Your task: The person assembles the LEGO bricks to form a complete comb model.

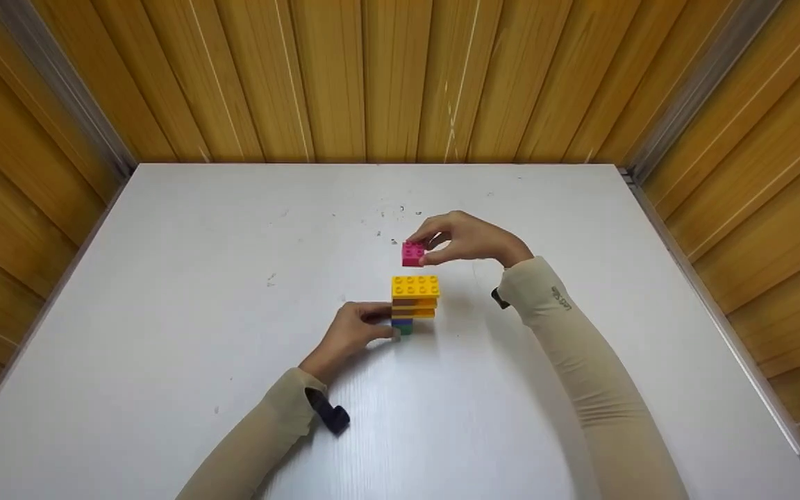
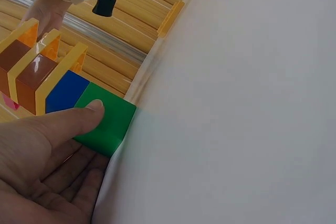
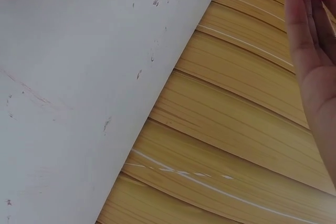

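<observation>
A tower of toy building bricks stands on the white table. Its base is a green brick [image 2: 115, 114] with a blue brick [image 2: 65, 92] on it, and above these wider yellow layers alternate with brown bricks [image 2: 35, 77]. The studded yellow top brick [image 1: 415, 285] overhangs the base to the right. My left hand [image 1: 350, 332] holds the tower low down, its thumb against the green brick. In my right hand [image 1: 471, 238], a pink brick [image 1: 412, 255] is pinched between thumb and fingers, apart from the tower and just beyond its top in the head view.
The white table [image 1: 185, 292] has small dark marks around its far middle. Wood-patterned panels [image 1: 330, 83] rise behind it and at both sides. Black straps [image 1: 330, 414] hang at both sleeve cuffs.
</observation>
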